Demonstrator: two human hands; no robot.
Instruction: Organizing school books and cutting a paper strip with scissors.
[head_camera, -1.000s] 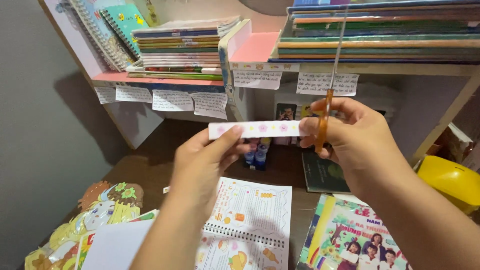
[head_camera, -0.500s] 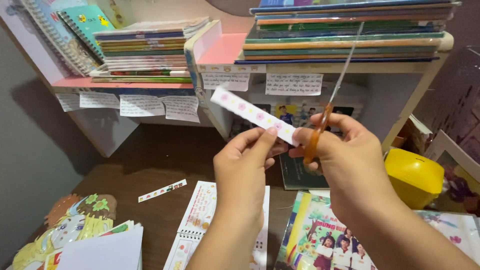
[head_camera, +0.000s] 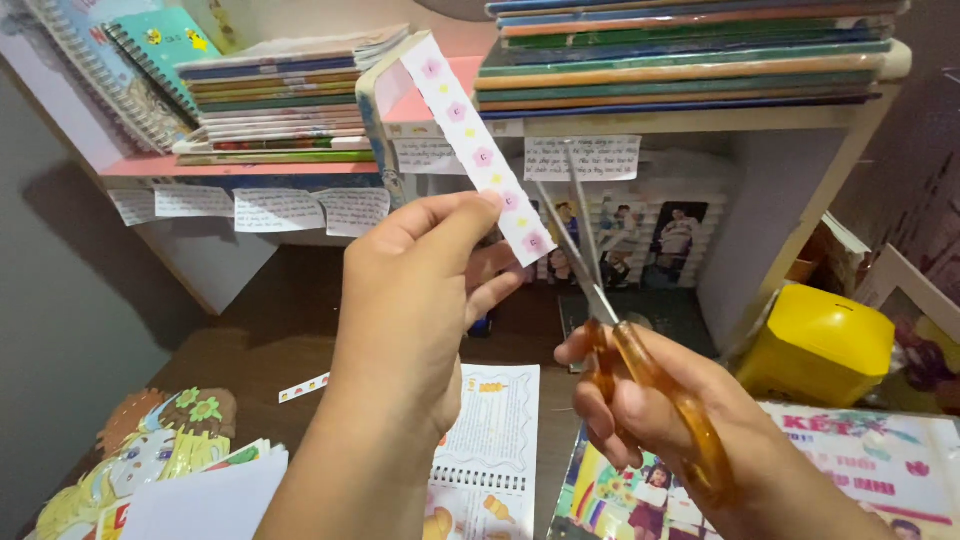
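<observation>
I see my left hand (head_camera: 420, 300) pinching the lower end of a white paper strip (head_camera: 478, 148) with pink flowers, thumb and fingers closed on it; the strip slants up and left of the scissors (head_camera: 620, 330). My right hand (head_camera: 660, 420) grips the orange scissor handles, fingers through the loops, blades slightly parted just right of the strip. Below the scissors lie a spiral notebook (head_camera: 490, 430) and a colourful booklet (head_camera: 870, 450); a yellow box (head_camera: 820, 345) sits to their right.
</observation>
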